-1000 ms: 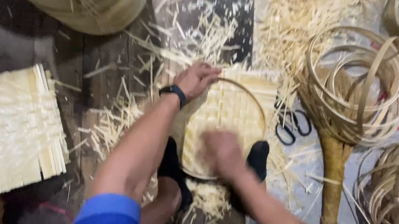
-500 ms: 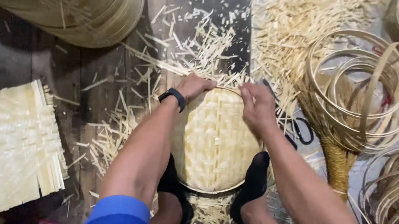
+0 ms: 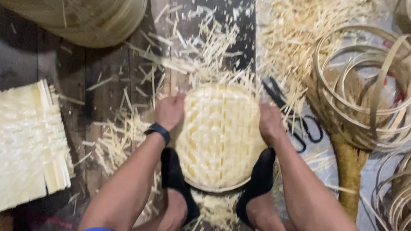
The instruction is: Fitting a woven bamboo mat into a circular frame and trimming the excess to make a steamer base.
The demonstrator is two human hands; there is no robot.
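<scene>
Between the two black-socked feet (image 3: 174,178), on the dark wooden floor (image 3: 34,69), a round woven bamboo tray (image 3: 219,137) is kept flat, its pale checked weave facing up and its near rim pinned by the toes on either side, apparently so that it cannot slide or spin while its edge is handled. Its left edge is gripped by the left hand (image 3: 169,112), fingers curled over the rim, a dark watch (image 3: 158,131) being worn at that wrist; its right edge is clasped by the right hand (image 3: 270,122) in the same way, so that the tray is braced from opposite sides and pressed down evenly. Loose strip ends are seen sticking out past the far rim, and pale bamboo trimmings (image 3: 206,50) are scattered beyond it and to both sides, as cut-offs would be. Black-handled scissors (image 3: 298,122) are laid just beside the right hand, within easy reach. Further right, coiled bamboo hoops (image 3: 368,91) are heaped, with more coils at the right edge. To the left, well apart, a square woven bamboo mat (image 3: 9,147) is laid flat, and a stack of finished round baskets (image 3: 75,2) is kept at the upper left.
</scene>
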